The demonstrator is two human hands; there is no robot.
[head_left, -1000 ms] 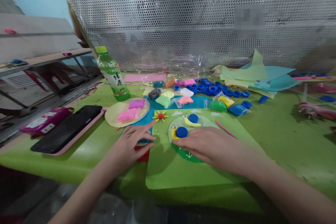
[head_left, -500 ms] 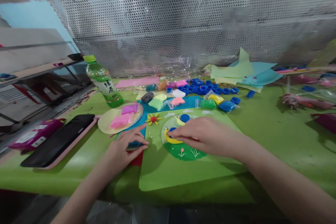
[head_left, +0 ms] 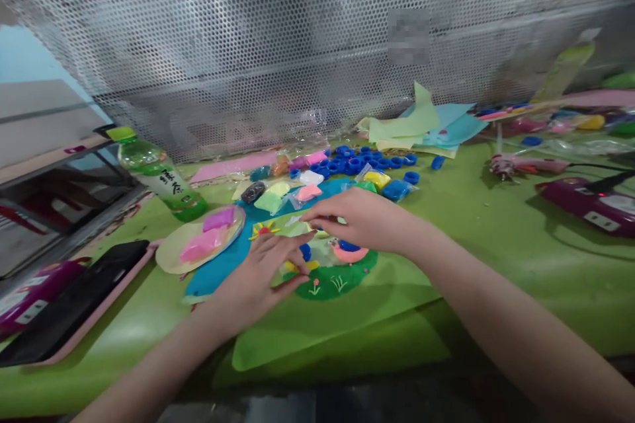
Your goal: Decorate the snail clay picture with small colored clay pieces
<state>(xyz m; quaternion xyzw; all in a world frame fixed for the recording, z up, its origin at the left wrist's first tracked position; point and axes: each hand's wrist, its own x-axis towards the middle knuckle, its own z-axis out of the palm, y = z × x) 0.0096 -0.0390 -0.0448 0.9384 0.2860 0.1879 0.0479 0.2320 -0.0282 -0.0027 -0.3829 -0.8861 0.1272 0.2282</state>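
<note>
A perforated metal panel [head_left: 248, 53] stands across the far side of a glossy green table [head_left: 496, 264]. On the near middle of the table lies a light green sheet [head_left: 307, 337] bearing a coloured scene: a sun [head_left: 264, 230] with yellow rays at its far left, a dark green patch [head_left: 327, 285] with small flowers and grass, and a salmon snail [head_left: 354, 256] with a blue shell toward the right. A yellow snail [head_left: 308, 266], also blue-shelled, is partly covered by the left hand [head_left: 265, 271].

That hand reaches over the sheet's left part, its fingers loosely bent and the thumb well apart from them, gripping nothing that shows; whether the fingertips touch the yellow snail cannot be told. The right hand [head_left: 354, 221] hangs over the far part of the scene, fingers drawn close together and pointing left, the tips near the left hand's fingers. Whether anything sits between them cannot be told.

A blue sheet [head_left: 213, 279] lies partly under the green one. To the left are a pale oval disc [head_left: 169, 252] with pink and purple packets [head_left: 203, 244], a leaning drink bottle [head_left: 163, 178] and a black phone [head_left: 94, 297]. Beyond the hands, more coloured packets [head_left: 272, 197] lie near a heap of blue rings [head_left: 347, 162]; loose papers [head_left: 407, 124] lie farther right.
</note>
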